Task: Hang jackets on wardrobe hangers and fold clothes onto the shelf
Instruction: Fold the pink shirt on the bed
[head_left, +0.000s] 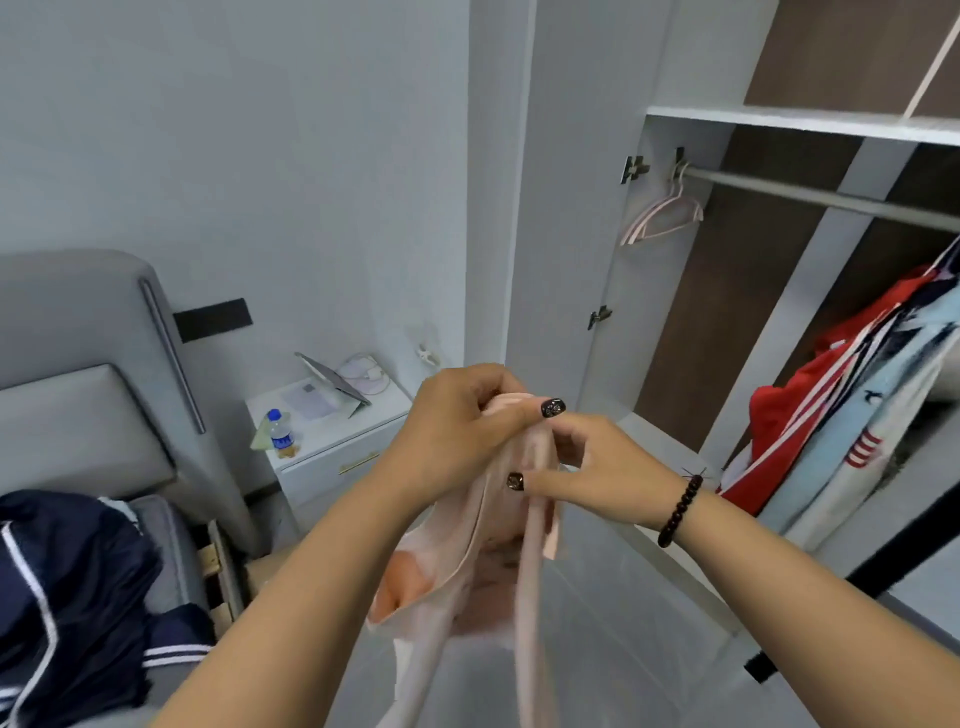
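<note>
The left hand (457, 431) grips the top of a pale pink, soft fabric garment (467, 561), while the right hand (587, 467) pinches a pale pink plastic hanger (530, 571) against it, in front of the open white wardrobe (779, 122). A loose pinch could let the cloth slide off. Inside, spare pink hangers (665, 213) and red, blue and white clothes (857, 405) hang from the grey metal rail (810, 195).

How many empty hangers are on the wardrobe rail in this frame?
2, it seems: pale pink hangers bunched together at the rail's left end, next to the hinge side. They overlap, so the count is uncertain. Others may be hidden under the hung clothes at right.
</note>
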